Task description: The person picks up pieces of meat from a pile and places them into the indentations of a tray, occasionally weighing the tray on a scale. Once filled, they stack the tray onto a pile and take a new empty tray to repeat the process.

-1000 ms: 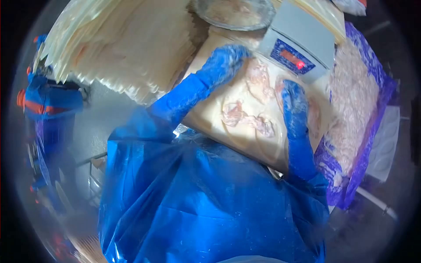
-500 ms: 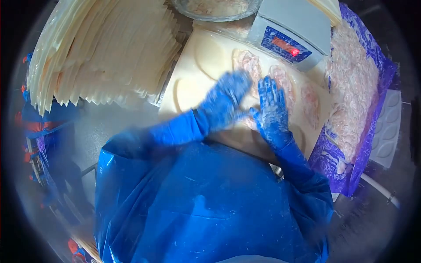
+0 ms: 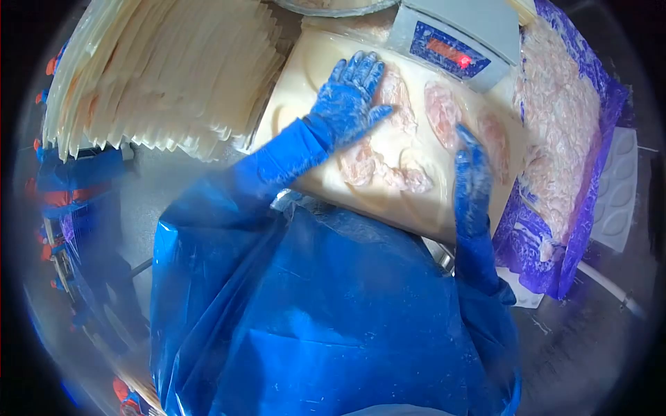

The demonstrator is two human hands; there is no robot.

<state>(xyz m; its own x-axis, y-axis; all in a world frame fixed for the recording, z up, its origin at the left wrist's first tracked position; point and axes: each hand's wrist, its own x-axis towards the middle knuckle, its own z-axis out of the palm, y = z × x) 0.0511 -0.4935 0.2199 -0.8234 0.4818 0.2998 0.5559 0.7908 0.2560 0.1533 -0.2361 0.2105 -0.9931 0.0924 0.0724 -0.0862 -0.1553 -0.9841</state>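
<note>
A cream moulded tray (image 3: 295,83) with oval hollows lies in front of me, holding several pieces of pale pink raw meat that looks like chicken. My left hand (image 3: 347,102), in a wet blue glove, lies flat with fingers stretched, beside and partly over a long meat piece (image 3: 397,97). On the tray's right side, my right hand (image 3: 474,180) is turned edge-on, fingers extended, between a second piece (image 3: 442,114) and a third piece (image 3: 494,142). Smaller meat pieces (image 3: 358,163) lie loosely near the tray's front edge. Neither hand grips anything.
A stack of cream trays (image 3: 166,76) stands on edge at the left. Behind the tray are a scale (image 3: 451,52) with a red display and the rim of a bowl (image 3: 340,10). On the right, a purple-lined container (image 3: 583,236) holds a heap of raw meat (image 3: 558,125).
My left hand has moved up and left, and my right hand has moved right and down. The hands are further apart, and the smaller meat pieces at the front now show.
</note>
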